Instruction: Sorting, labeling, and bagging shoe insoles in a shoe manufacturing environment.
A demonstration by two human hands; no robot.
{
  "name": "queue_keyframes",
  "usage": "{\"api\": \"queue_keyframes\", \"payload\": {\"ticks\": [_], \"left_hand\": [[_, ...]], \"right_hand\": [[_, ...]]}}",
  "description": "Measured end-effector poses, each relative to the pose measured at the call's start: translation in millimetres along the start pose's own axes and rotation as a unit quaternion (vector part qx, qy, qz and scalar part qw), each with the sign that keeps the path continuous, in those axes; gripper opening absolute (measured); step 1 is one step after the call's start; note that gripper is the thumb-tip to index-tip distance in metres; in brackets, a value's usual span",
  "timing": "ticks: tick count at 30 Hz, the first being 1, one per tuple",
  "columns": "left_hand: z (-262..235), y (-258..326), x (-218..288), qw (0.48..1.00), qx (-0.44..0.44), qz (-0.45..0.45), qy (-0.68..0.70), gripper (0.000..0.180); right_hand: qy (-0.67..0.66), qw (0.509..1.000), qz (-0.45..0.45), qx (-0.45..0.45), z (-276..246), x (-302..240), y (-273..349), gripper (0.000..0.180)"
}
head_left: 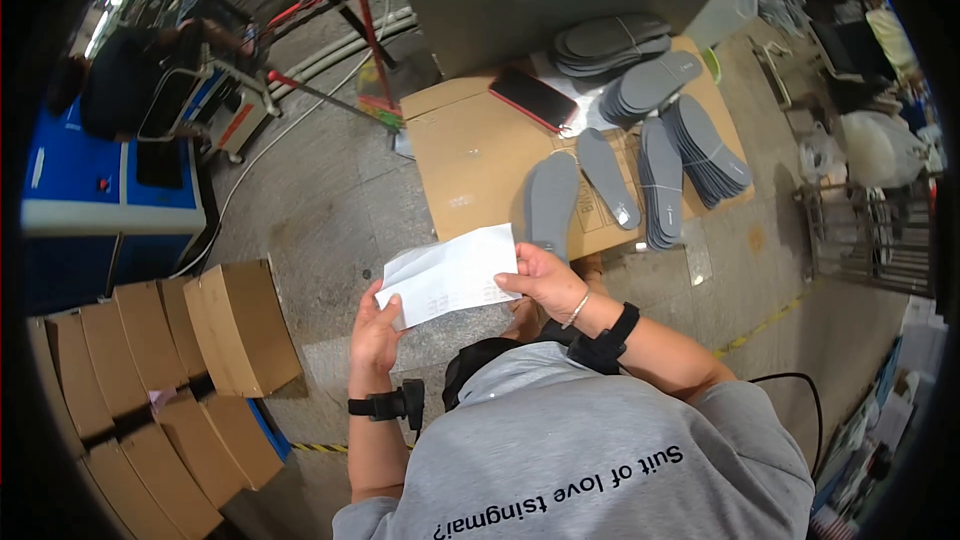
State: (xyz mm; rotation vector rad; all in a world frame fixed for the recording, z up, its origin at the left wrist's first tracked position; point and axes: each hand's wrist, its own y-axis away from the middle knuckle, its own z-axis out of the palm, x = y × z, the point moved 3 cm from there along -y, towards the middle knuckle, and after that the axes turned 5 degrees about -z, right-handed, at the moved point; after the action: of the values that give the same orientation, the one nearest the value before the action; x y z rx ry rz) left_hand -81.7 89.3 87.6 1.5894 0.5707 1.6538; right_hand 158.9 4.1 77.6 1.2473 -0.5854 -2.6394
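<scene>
Fingers [368, 312] of both hands pinched on white paper [450, 275]

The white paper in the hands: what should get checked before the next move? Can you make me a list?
1. Left hand grips the white paper at its left edge: ok.
2. Right hand pinches its right edge: ok.
3. Paper flat and smooth: not ok, it shows folds and creases.
4. Single grey insoles lie within sight on the cardboard sheet: ok.
5. Red phone sits apart from the insoles: ok.
6. Whether the paper is one sheet or several: cannot tell.
</scene>
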Motion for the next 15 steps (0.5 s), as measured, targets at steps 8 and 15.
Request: {"api": "queue_keyframes", "payload": {"ticks": [8, 15], "left_hand": [[-18.2, 3.9, 5.4, 0.984, -0.007, 0.173, -0.037, 0.051], [-0.3, 32.2, 27.3, 0.979, -0.069, 0.192, -0.007, 0.041]], "right_hand": [[0.177, 0.979, -0.087, 0.046, 4.3, -10.6, 5.3, 0.048], [0.151, 0.981, -0.122, 0.007, -6.4, -6.3, 5.5, 0.035]]}}
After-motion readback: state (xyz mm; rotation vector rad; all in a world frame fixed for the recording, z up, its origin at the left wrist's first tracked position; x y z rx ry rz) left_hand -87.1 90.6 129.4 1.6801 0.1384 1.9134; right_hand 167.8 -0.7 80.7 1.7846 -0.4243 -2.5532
